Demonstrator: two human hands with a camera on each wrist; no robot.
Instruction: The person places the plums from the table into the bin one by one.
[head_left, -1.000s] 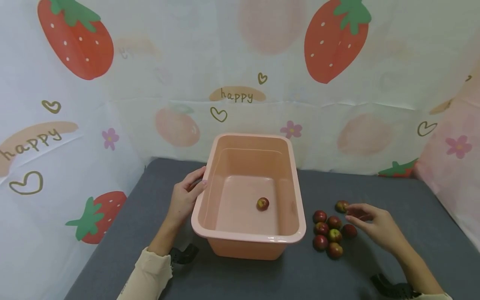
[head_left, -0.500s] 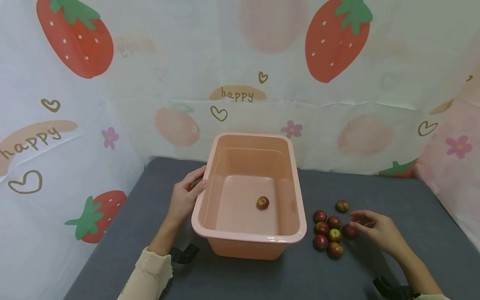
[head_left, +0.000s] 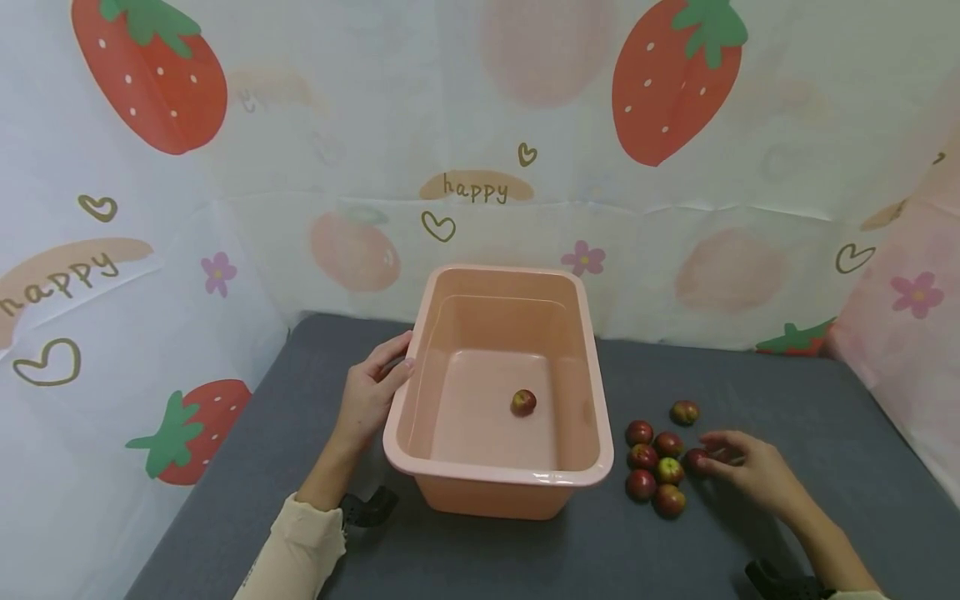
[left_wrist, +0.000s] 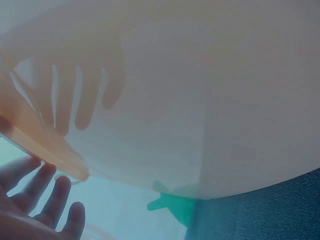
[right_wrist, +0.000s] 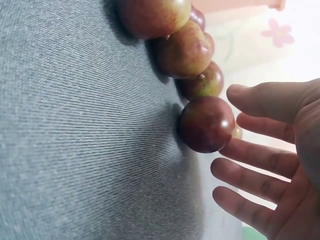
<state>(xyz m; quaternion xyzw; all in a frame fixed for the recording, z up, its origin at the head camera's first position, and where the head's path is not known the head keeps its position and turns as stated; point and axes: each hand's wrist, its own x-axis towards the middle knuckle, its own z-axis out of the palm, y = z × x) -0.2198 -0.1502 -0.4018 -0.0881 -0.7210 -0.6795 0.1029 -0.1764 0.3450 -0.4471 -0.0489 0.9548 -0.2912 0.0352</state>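
Observation:
A deep peach-coloured plastic basin point(head_left: 498, 496) stands in the middle, with one small red plum point(head_left: 523, 403) on its floor. My left hand point(head_left: 371, 392) holds the basin's left rim, thumb on the rim and fingers under it; in the left wrist view those fingers point(left_wrist: 45, 195) lie below the rim. To the right of the basin lie several small plums, red to yellow-green. My right hand point(head_left: 753, 467) is at the dark red plum point(right_wrist: 207, 124) on the right of this cluster. Thumb and fingers are spread around it, not closed on it.
A grey cloth point(head_left: 510, 567) covers the table. One plum point(head_left: 684, 412) lies apart, behind the cluster. White curtains point(head_left: 487, 108) printed with strawberries enclose the back and sides. A black wrist strap point(head_left: 367, 507) sits on the left forearm.
My right hand has left the plum at the back and come toward me to the dark red plum, which has shifted slightly left. The left hand and the basin stay put.

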